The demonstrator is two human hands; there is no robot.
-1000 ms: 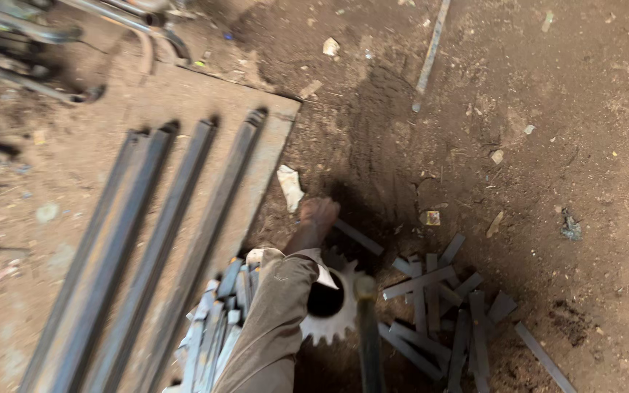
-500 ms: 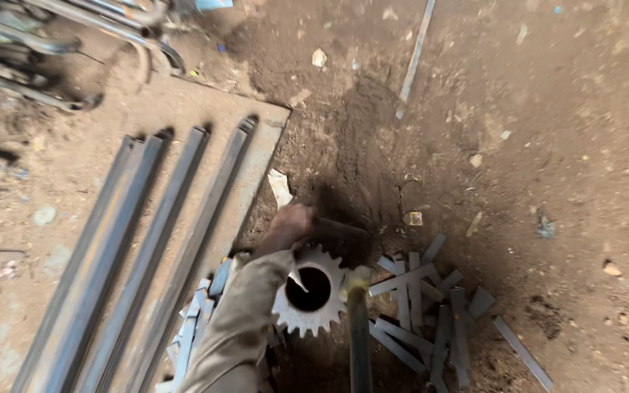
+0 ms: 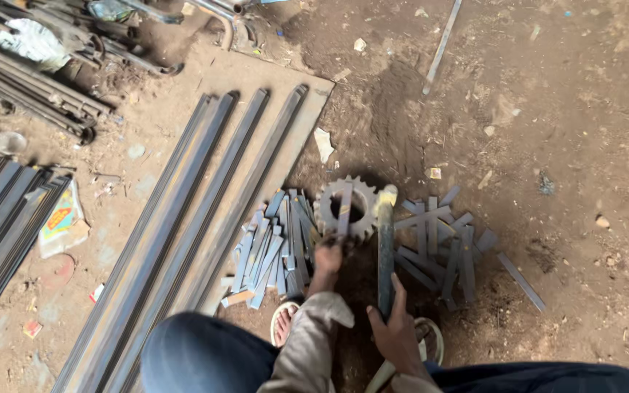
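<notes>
L hand (image 3: 327, 258) pins a flat strip (image 3: 343, 215) across the gear (image 3: 345, 207) as anvil. R hand (image 3: 394, 336), fist closed on hammer (image 3: 385, 247), head beside gear.

Grey toothed gear (image 3: 345, 209) (rust-flecked) on reddish-brown dirt (image 3: 562, 131).

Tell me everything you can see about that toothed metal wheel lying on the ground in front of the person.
The gear wheel is a grey, dirt-dulled metal ring with blunt teeth all round and a large round hole in the middle. It lies flat on the brown earth between two heaps of short flat metal strips. One strip lies across its hole, and the left hand holds that strip's near end by the rim. A hammer head rests by its right edge, with the handle in the right hand.
</notes>
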